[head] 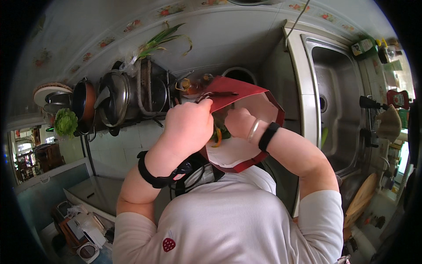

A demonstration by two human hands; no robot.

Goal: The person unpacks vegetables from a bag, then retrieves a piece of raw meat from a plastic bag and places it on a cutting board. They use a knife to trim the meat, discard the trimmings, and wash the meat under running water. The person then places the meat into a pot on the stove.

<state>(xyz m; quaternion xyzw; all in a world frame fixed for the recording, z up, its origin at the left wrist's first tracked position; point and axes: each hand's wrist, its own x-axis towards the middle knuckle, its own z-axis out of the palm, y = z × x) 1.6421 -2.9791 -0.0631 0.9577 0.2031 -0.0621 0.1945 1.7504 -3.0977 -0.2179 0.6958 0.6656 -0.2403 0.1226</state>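
A red paper bag (235, 85) with a white inside stands open in front of my body. My left hand (189, 127) is closed on the bag's upper left rim, by its dark handle cord. Inside the mouth of the bag is my right hand (240, 122), its fingers curled down; what they touch is hidden. Below the fingers, green leaves and a yellow-orange piece (217, 138) show in the bag. A silver bangle and a black band are on my right wrist, and another black band is on my left wrist.
At the right is a steel sink (339, 99) with a green vegetable (324, 136) in it. Pots (113, 99), an orange pan (84, 102) and a leafy green vegetable (66, 122) line the left. Oil bottles (187, 85) stand behind the bag.
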